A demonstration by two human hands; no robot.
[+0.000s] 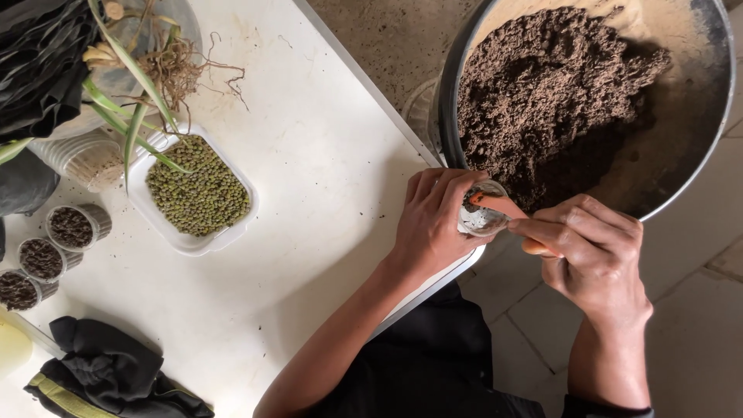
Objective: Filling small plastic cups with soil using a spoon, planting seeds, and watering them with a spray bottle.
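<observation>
l hand (433, 220) w/ cup (481, 218), r hand (592, 251) w/ scoop (499, 206)

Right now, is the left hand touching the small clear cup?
Touching. The head view shows the left hand wrapped around the small clear cup, fingers over its rim and side, at the edge of the white table.

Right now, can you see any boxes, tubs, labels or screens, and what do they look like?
No labels, signs or screens show.
White tray: table's left part, rounded rectangle, holding green beans.
Three small cups: table's left edge, round, clear ribbed plastic, filled with dark soil.
Small clear cup: held by the left hand at the table's right edge.
Big metal basin: upper right, round, holding brown soil.
</observation>
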